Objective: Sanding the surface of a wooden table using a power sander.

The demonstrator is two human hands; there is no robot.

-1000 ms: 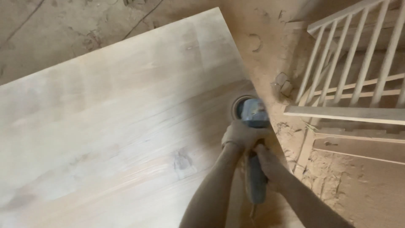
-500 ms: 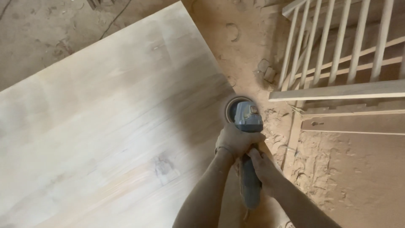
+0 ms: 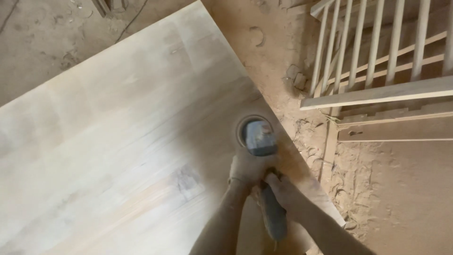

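Now | left hand (image 3: 247,169) gripping the blue-grey handheld disc sander (image 3: 259,138) at its head | right hand (image 3: 279,189) clasping its dark handle | sander sitting near the right edge of the large pale wooden panel (image 3: 118,141), broad bare surface lying leftward | sawdust-covered floor (image 3: 391,189) and slatted wooden railing (image 3: 377,52) lying beyond the edge

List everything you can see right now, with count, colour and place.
wooden panel: one, pale wood, fills the left and centre.
angle grinder: one, blue-grey, disc on the panel near its right edge.
slatted wooden frame: one, pale wood, upper right.
wooden boards: several, dusty, right of the panel under the frame.
sawdust floor: brown, right side and top.
left hand: one, on the grinder body behind the disc.
right hand: one, around the grinder's rear handle.
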